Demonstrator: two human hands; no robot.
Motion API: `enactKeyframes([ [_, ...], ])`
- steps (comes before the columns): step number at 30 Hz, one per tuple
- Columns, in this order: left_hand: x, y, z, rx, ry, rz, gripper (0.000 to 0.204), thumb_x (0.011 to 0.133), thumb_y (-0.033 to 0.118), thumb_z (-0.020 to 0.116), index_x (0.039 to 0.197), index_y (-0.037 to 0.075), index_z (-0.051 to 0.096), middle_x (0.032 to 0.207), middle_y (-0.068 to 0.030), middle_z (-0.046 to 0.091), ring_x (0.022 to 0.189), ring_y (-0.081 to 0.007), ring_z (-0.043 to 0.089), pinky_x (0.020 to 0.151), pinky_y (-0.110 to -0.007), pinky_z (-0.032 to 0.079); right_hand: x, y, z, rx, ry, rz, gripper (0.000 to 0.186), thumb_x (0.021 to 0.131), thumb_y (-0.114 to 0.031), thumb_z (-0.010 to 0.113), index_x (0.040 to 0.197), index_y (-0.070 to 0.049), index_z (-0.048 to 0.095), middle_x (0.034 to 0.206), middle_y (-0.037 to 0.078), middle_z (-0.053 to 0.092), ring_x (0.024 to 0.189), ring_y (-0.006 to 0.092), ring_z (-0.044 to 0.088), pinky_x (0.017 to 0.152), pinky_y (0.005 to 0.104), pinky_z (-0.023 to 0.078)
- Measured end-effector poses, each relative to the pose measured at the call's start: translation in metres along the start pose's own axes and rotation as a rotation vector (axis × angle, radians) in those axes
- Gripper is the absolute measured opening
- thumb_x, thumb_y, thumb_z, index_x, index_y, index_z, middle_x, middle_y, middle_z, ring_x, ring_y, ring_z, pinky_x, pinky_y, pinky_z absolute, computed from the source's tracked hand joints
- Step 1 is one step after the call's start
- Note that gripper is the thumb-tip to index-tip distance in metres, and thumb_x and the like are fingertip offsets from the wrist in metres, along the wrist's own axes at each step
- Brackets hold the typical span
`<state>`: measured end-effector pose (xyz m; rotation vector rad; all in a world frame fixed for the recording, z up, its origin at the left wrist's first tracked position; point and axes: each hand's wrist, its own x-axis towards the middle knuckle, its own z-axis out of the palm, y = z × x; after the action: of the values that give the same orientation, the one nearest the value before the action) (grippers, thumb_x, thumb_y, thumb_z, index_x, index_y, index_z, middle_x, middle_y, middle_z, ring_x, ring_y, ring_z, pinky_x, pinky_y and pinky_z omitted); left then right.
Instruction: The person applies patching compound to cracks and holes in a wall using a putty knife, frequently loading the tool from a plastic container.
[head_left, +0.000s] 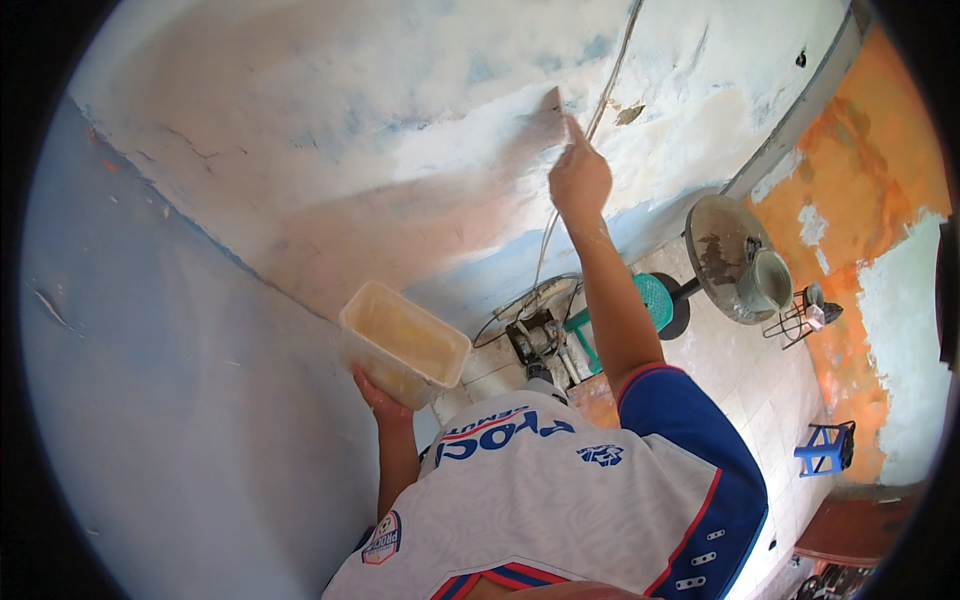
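Reaching up the wall [300,130], the right hand [579,180] is closed around a putty knife [556,106], whose blade lies flat against the patchy white plaster. The tool's long axis runs up and slightly leftward from the fist, blade tip pointing away from the person. Lower down, the left hand [380,398] cups the underside of a translucent plastic tub [403,343], fingers curled on its base, its open top tilted toward the wall.
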<state>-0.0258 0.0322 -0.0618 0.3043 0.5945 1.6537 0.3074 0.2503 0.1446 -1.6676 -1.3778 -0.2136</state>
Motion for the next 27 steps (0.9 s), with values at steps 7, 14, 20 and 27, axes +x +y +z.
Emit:
enactKeyframes([
  [7, 0.002, -0.003, -0.004, -0.015, 0.026, -0.072, 0.08, 0.1, 0.067, 0.043, 0.16, 0.015, 0.03, 0.159, -0.0092, 0.041, 0.143, -0.0326, 0.043, 0.116, -0.05, 0.041, 0.019, -0.002, 0.032, -0.242, -0.017, 0.033, 0.057, 0.094, -0.008, 0.054, 0.15, -0.014, 0.05, 0.085, 0.019, 0.073, 0.075, 0.0396, 0.07, 0.068, 0.0498, 0.055],
  [14, 0.0, -0.002, -0.01, 0.01, 0.041, -0.047, 0.078, 0.102, 0.067, 0.038, 0.159, 0.015, 0.031, 0.158, -0.0091, 0.041, 0.143, -0.0321, 0.043, 0.115, -0.048, 0.041, 0.005, -0.008, -0.006, 0.224, 0.267, 0.045, 0.043, 0.094, -0.011, 0.056, 0.136, -0.001, 0.063, 0.075, 0.022, 0.071, 0.063, 0.0385, 0.068, 0.057, 0.0474, 0.052],
  [20, 0.001, -0.002, 0.004, 0.04, 0.069, -0.046, 0.078, 0.101, 0.066, 0.041, 0.159, 0.015, 0.03, 0.158, -0.0097, 0.041, 0.143, -0.032, 0.043, 0.115, -0.049, 0.042, -0.015, -0.044, 0.02, 0.018, -0.089, -0.085, 0.04, 0.097, -0.015, 0.054, 0.136, -0.017, 0.061, 0.078, 0.021, 0.07, 0.068, 0.0425, 0.069, 0.063, 0.0528, 0.053],
  [27, -0.003, -0.001, 0.001, 0.031, 0.058, -0.036, 0.078, 0.101, 0.066, 0.041, 0.16, 0.016, 0.03, 0.158, -0.0099, 0.041, 0.143, -0.0322, 0.043, 0.115, -0.05, 0.042, 0.028, 0.015, 0.01, 0.05, 0.228, 0.099, 0.039, 0.096, -0.013, 0.053, 0.133, -0.006, 0.064, 0.077, 0.022, 0.071, 0.07, 0.0413, 0.07, 0.064, 0.049, 0.055],
])
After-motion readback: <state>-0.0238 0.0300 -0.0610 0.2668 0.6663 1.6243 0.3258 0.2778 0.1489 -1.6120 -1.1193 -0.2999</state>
